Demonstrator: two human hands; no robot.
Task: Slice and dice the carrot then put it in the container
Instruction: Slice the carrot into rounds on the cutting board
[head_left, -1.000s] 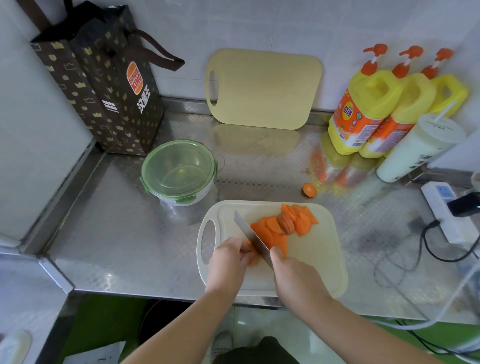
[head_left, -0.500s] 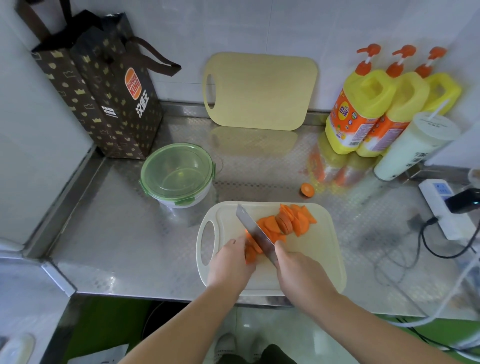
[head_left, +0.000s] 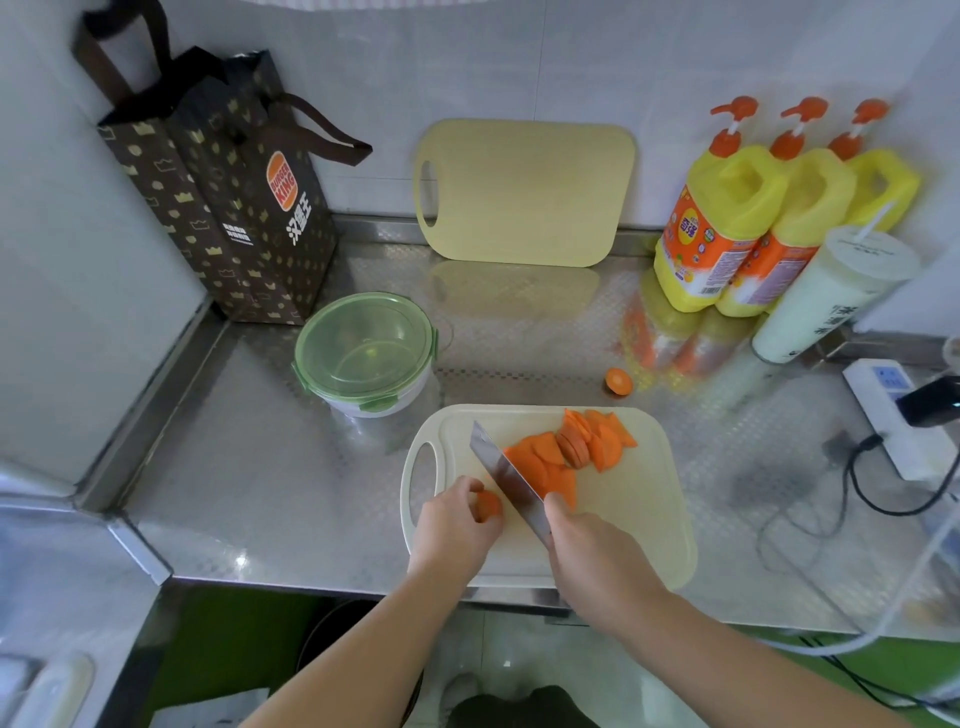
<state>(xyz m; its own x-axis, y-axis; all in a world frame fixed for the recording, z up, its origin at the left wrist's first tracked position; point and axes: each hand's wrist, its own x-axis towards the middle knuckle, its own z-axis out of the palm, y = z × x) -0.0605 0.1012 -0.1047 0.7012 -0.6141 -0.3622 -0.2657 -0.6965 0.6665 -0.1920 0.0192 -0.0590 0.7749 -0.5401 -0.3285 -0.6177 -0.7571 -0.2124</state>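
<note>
- Both hands are busy: my left hand (head_left: 451, 525) pinches the carrot stub (head_left: 488, 506), and my right hand (head_left: 589, 545) grips the knife (head_left: 506, 478), its blade between stub and pile.
- Slicing looks nearly finished to me: the slices (head_left: 540, 462) lie heaped on the cutting board (head_left: 670, 525).
- Dicing seems not yet started.
- Off the board's far-left corner, the container (head_left: 366, 353) sits on the counter (head_left: 260, 467), lid on, no carrot visible inside.
</note>
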